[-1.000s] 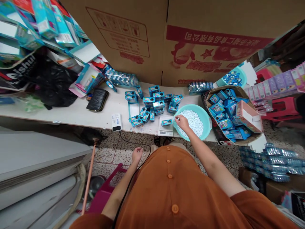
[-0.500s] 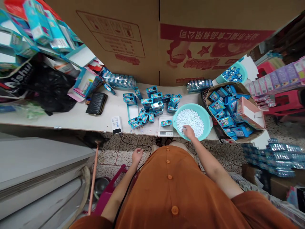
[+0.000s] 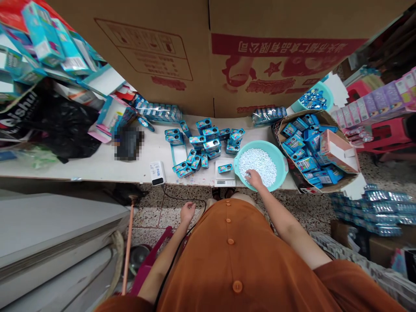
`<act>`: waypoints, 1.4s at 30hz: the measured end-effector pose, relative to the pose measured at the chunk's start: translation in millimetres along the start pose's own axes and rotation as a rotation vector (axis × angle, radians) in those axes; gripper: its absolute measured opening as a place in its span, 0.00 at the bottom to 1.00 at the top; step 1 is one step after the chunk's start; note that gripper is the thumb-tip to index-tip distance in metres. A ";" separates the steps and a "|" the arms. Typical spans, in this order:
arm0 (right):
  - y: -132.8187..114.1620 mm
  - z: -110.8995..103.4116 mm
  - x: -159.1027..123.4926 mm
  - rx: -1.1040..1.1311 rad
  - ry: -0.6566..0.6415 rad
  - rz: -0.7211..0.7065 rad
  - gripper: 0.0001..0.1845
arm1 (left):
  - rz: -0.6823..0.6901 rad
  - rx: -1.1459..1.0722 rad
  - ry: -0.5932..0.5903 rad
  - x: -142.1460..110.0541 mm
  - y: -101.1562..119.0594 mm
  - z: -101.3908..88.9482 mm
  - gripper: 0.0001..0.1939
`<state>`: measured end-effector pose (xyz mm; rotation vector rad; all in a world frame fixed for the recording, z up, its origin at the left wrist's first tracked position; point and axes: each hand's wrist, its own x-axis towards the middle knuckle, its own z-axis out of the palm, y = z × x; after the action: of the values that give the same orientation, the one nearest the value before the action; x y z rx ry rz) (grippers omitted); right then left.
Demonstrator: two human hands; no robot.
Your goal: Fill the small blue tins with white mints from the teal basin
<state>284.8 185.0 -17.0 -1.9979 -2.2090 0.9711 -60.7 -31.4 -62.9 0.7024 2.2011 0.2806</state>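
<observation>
My right hand [image 3: 254, 179] is over the near left part of a turquoise basin [image 3: 284, 167], its fingers pinched together at the small white pellets [image 3: 260, 162] inside. What sits between the fingertips is too small to make out. Just left of the basin, one blue tin [image 3: 225, 168] lies on a white digital scale [image 3: 221, 178]. Several similar blue tins [image 3: 212, 144] stand grouped on the table beyond, some around a shallow white tray [image 3: 180, 154]. My left hand [image 3: 187, 212] hangs below the table's front edge, fingers loosely curled, with nothing visible in it.
A carton of blue packets [image 3: 299, 143] stands right of the basin, another turquoise basin [image 3: 328, 97] behind it. Large cardboard boxes [image 3: 195, 52] wall off the back. A white power bank [image 3: 157, 172] with a black cable lies at the table's front edge.
The view has shifted slightly, so the table's things appear a little further left. My right hand stays in the basin, and my left hand still hangs below the table.
</observation>
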 end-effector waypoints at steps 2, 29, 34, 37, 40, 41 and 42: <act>-0.7 0.4 2.2 -0.008 -0.019 0.018 0.12 | -0.001 0.003 -0.004 -0.6 1.3 -0.4 0.09; -8.2 -18.0 4.4 -0.166 -0.150 0.093 0.14 | 0.012 0.094 -0.021 0.1 -0.7 -0.6 0.10; -1.8 -15.3 4.1 -0.096 -0.100 0.168 0.11 | 0.012 0.113 -0.024 1.8 -6.8 0.5 0.10; 4.8 -15.4 0.6 -0.052 -0.076 0.192 0.10 | 0.013 0.112 -0.032 4.8 -9.7 0.5 0.10; 10.1 -15.5 -5.2 -0.044 -0.073 0.209 0.08 | 0.018 0.109 -0.040 8.4 -10.9 0.3 0.10; 11.3 -15.2 -7.1 -0.053 -0.079 0.215 0.08 | 0.019 0.110 -0.042 9.5 -10.8 0.2 0.10; 12.4 -14.9 -8.8 -0.065 -0.083 0.220 0.08 | 0.022 0.110 -0.044 10.4 -10.5 0.1 0.10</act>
<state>303.5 183.4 -7.1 -2.3096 -2.1196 1.0330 -70.3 -34.2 -73.8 0.7859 2.1813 0.1545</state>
